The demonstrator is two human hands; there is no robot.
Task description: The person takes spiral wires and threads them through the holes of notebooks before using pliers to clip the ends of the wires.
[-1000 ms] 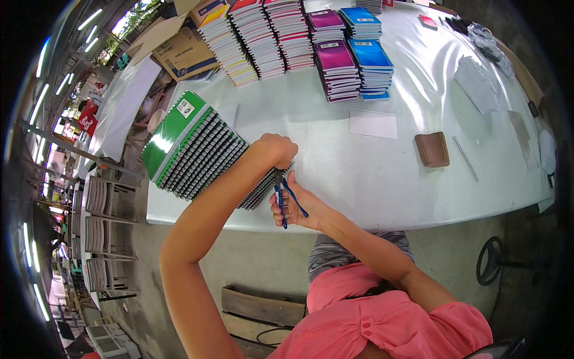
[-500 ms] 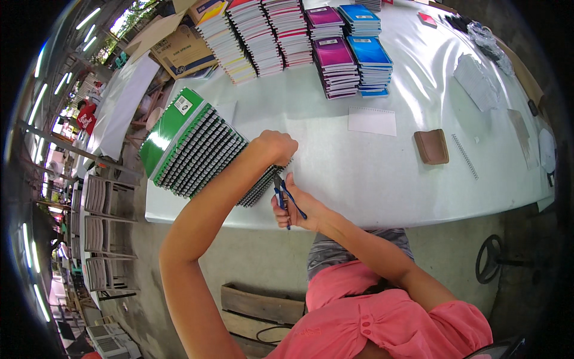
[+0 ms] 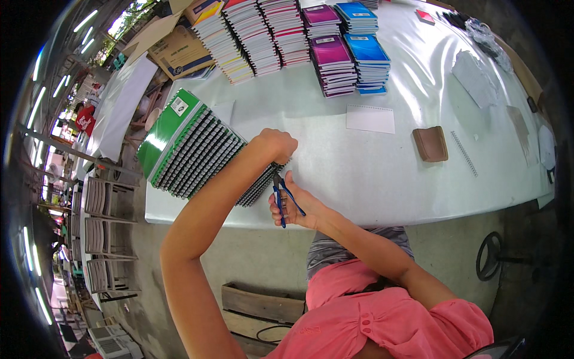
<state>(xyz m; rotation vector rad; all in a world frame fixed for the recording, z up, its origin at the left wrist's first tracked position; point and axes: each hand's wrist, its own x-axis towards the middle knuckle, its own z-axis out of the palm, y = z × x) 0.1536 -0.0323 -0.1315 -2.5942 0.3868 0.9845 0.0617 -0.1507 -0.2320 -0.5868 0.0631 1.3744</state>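
At the far left, beyond the tabletop [image 3: 371, 179], stand grey stacked chairs [image 3: 104, 209] and a cardboard box [image 3: 179, 52]. On the near-left part of the tabletop lies a long row of spiral notebooks [image 3: 194, 149], leaning one on another with a green cover facing far-left and the wire spines up. The row's long axis runs from far-left to near-right, and its near-right end reaches the tabletop's near edge.

The left hand [image 3: 276, 145] sits on that near-right end, its grip curled shut over the last notebooks there and pressing them down. Just near and right of it, touching or almost touching the row's end, the right hand [image 3: 296, 206] has its grip wrapped around blue-handled pliers [image 3: 282, 200]. The handles are slightly apart and the nose points far, up toward the wire spines under the left hand. Whether the nose is biting a wire cannot be told. The spines lie just far-left of the pliers, so the right hand is the nearer to the working end.

Farther right lie a loose white sheet [image 3: 371, 118], a small brown pad [image 3: 430, 143] and a bare wire spiral [image 3: 464, 153]. At the far side stand stacks of notebooks [image 3: 281, 36], some purple and blue.
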